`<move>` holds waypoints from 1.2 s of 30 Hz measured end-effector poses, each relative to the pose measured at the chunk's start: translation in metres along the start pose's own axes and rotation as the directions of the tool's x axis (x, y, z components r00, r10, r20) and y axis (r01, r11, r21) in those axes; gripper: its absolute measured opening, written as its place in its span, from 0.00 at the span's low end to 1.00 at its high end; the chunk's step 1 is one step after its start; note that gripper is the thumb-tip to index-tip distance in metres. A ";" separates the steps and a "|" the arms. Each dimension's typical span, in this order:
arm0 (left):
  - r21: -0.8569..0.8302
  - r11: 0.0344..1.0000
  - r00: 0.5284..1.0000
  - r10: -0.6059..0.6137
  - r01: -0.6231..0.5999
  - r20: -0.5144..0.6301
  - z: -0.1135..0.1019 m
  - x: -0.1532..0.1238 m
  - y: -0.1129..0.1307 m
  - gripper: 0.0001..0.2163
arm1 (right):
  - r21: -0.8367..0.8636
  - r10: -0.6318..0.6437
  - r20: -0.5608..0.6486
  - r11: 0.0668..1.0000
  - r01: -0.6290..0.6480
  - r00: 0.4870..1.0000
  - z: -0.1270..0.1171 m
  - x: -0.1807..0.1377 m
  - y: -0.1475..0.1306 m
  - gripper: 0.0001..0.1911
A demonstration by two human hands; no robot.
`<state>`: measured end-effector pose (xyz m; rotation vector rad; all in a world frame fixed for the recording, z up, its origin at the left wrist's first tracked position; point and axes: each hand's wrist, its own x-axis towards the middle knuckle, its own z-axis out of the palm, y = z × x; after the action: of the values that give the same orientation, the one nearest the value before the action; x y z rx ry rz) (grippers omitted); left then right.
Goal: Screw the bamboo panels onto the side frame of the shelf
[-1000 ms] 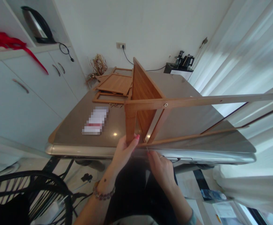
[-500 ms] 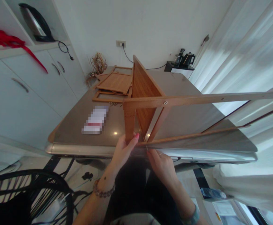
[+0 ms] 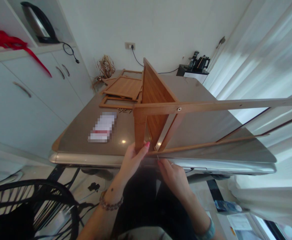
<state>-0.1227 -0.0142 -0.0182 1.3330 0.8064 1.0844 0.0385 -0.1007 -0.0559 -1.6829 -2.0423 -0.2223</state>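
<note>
A wooden frame (image 3: 158, 107) stands at the table's near edge, its rails reaching far to the right. Set into it is a slatted wooden panel (image 3: 157, 90), tilted away from me. My left hand (image 3: 133, 158) is closed around the lower end of the frame's left wooden piece (image 3: 140, 128), thumb toward me. Close by on the right, my right hand (image 3: 173, 173) pinches a thin metal tool (image 3: 158, 157) against the frame's bottom rail (image 3: 186, 148). Most of the tool is hidden by the fingers, so its kind is unclear. A round bolt head (image 3: 179, 109) shows in the top rail.
More wooden panels (image 3: 124, 87) are stacked at the table's back left, with several loose screws (image 3: 123, 110) before them. A blurred-out paper or package (image 3: 102, 127) lies left of the frame. A black chair (image 3: 58, 190) stands at lower left; white curtains (image 3: 268, 60) hang at right.
The view has shifted very slightly, so the frame appears a little further right. Both hands keep their grips in nearly the same place.
</note>
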 end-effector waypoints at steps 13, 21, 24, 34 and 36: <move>0.023 1.000 1.000 -0.007 0.007 0.007 0.001 -0.005 0.006 0.17 | -0.052 -0.041 -0.087 0.998 0.036 0.995 0.001 -0.004 -0.006 0.10; 0.038 0.999 1.000 0.019 -0.020 0.014 0.000 -0.004 0.006 0.18 | -0.037 -0.079 -0.082 0.996 0.076 0.993 -0.003 0.001 -0.007 0.10; 0.045 0.999 1.000 0.006 -0.006 0.003 0.000 -0.003 0.006 0.17 | 0.025 -0.035 -0.071 0.999 0.037 0.997 0.000 -0.001 -0.008 0.11; 0.042 0.999 1.000 -0.014 0.013 0.008 -0.001 -0.005 0.003 0.18 | 0.725 0.491 0.319 0.424 -0.542 0.810 -0.001 0.004 -0.046 0.19; 0.062 0.998 1.000 -0.011 0.010 0.020 -0.002 -0.006 0.003 0.17 | 0.787 0.499 0.388 0.258 -0.560 0.775 -0.001 0.008 -0.052 0.21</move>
<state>-0.1270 -0.0193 -0.0158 1.3881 0.8364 1.0435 -0.0121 -0.1056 -0.0427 -1.4857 -1.0479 0.9990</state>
